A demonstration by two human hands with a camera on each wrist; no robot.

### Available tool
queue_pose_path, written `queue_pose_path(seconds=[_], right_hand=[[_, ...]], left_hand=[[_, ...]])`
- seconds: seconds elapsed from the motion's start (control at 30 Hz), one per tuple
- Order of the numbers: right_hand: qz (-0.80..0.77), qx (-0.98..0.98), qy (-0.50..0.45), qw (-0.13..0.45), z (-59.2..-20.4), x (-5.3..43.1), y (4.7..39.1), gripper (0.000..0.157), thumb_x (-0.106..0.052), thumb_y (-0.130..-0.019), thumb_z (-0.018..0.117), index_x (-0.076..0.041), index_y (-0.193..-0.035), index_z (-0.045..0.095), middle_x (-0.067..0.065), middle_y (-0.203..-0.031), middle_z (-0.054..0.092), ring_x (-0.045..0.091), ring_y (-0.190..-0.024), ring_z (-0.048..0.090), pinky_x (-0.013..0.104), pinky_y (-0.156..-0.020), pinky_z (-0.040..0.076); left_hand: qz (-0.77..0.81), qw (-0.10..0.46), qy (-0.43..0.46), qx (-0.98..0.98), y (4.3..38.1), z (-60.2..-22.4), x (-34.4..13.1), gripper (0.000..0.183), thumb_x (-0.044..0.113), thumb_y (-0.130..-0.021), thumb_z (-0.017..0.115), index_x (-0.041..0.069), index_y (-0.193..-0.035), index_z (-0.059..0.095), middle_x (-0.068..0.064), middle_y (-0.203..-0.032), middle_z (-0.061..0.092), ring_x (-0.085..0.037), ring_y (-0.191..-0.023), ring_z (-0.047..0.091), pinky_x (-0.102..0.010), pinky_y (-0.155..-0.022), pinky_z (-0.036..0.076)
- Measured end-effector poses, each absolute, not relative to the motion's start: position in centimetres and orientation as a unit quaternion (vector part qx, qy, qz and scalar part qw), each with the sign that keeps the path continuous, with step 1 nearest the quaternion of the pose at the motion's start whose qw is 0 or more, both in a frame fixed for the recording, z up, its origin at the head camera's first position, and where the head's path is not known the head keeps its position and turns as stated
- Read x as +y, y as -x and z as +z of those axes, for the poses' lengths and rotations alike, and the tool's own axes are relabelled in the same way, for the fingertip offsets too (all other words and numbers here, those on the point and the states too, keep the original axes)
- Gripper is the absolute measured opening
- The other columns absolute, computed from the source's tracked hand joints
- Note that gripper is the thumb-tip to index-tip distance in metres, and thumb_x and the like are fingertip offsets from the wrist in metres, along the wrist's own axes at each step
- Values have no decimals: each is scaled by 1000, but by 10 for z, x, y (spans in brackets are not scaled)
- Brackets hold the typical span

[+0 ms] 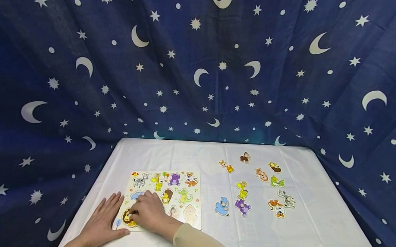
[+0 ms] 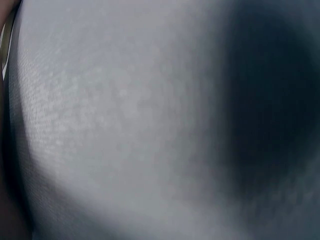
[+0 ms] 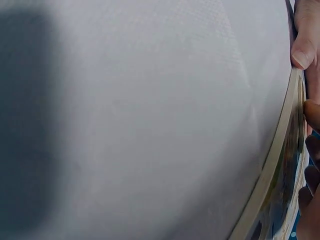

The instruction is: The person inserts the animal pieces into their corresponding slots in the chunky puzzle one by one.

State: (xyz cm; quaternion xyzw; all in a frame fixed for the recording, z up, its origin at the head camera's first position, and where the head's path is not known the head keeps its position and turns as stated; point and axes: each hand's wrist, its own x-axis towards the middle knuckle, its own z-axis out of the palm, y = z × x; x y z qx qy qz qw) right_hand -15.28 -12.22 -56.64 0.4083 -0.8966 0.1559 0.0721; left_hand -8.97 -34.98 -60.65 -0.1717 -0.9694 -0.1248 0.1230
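A wooden animal puzzle board (image 1: 199, 198) lies at the left of the white table. On its near left corner is a lion puzzle piece (image 1: 130, 220), which my right hand (image 1: 151, 212) pinches by its right side with curled fingers. In the right wrist view, the fingertips (image 3: 311, 115) are right at the piece, low over the board. My left hand (image 1: 102, 221) rests with spread, straight fingers along the board's left side, its thumb at the near edge. The right hand covers part of the board's blue elephant picture (image 1: 137, 195) and the nearest row.
Loose animal pieces lie right of the board, among them a blue elephant (image 1: 222, 207), a purple hippo (image 1: 243, 207), a yellow giraffe (image 1: 242, 190), a zebra (image 1: 286, 199), a tiger (image 1: 276, 209) and a green crocodile (image 1: 277, 181). A dark blue star-and-moon curtain (image 1: 199, 97) hangs around the table.
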Motion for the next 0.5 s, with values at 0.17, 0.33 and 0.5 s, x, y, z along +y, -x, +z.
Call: queue_pose_path(seconds=[0.17, 0.33, 0.5], right_hand=[[189, -898, -395, 35, -562, -111, 167, 20, -49, -93, 71, -42, -110, 79, -24, -93, 59, -1, -84, 42, 18, -72, 34], [208, -909, -359, 41, -553, -93, 186, 19, -41, -95, 71, -38, -112, 79, -21, -93, 61, 2, -86, 46, 22, -80, 40], [217, -908, -358, 31, -552, -84, 192, 20, -40, -96, 71, -36, -114, 79, -19, -94, 62, 4, -85, 44, 22, -77, 38]], left_hand=[[-126, 114, 166, -971, 91, -606, -350, 118, 78, -72, 73, 2, -157, 39, -20, -160, 38, -24, -155, 16, -36, -126, -2], [-128, 119, 167, -970, 94, -607, -350, 119, 78, -71, 74, 1, -156, 39, -21, -159, 38, -26, -154, 18, -37, -126, 1], [-123, 116, 166, -972, 92, -609, -352, 121, 80, -70, 72, 2, -156, 39, -20, -160, 37, -24, -155, 16, -36, -126, 0]])
